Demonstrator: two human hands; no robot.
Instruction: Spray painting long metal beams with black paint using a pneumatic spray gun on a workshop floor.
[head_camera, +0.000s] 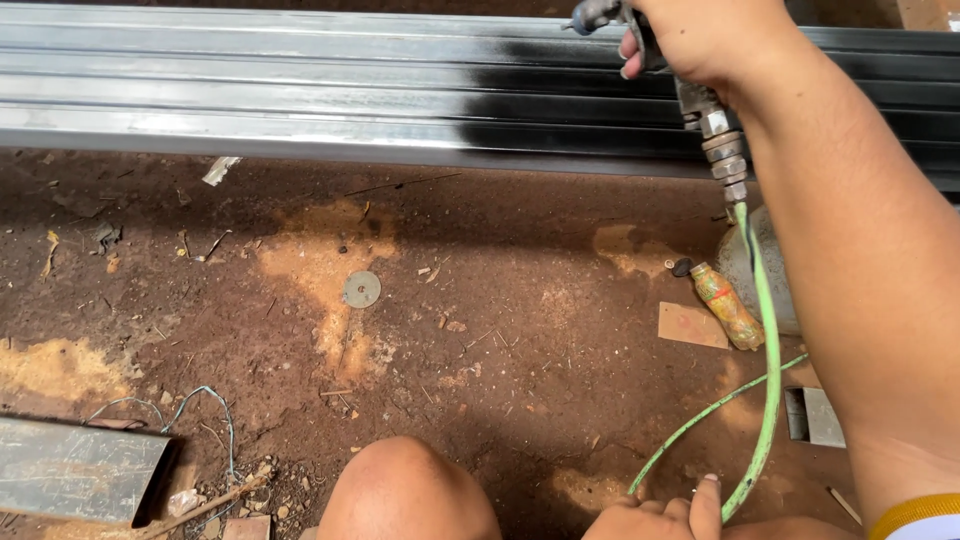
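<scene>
1. Nearest the camera, a bare knee (405, 490) rises from the bottom edge of the dirt floor (500, 300).
2. Just right of it, the left hand (655, 515) is curled around the green hose (770, 390), thumb up against it.
3. At the floor's lower left lies a metal offcut (80, 470), with thin wire (205, 400) looped beside it.
4. Mid-floor sits a round metal washer (361, 289); to the right, a small bottle (725, 303) leans by a grey tank (760, 270).
5. Farthest, the right hand (700, 40) grips a spray gun (640, 30) over long steel tubes (300, 90), painted black from the middle toward their right end, bare to the left.
</scene>
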